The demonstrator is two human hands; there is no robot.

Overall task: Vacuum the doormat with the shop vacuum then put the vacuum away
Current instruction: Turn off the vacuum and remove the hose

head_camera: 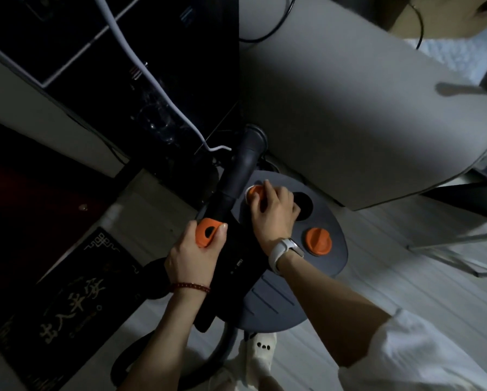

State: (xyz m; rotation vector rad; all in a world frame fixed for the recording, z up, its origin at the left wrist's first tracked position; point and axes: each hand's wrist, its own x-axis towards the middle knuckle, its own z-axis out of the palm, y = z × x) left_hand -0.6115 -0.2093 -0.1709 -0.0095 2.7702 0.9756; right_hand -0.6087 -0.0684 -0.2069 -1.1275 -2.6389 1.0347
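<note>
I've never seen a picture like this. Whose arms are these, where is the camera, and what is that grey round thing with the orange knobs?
There is no robot here. The one picture comes from a camera worn on a person's head, looking down at their own bare hands. The grey round thing is the top of a shop vacuum standing on a pale floor. The left hand grips the black wand around its orange grip. The right hand rests its fingers on one orange knob; a second orange knob sits untouched. The dark doormat with gold writing lies at the lower left.
</note>
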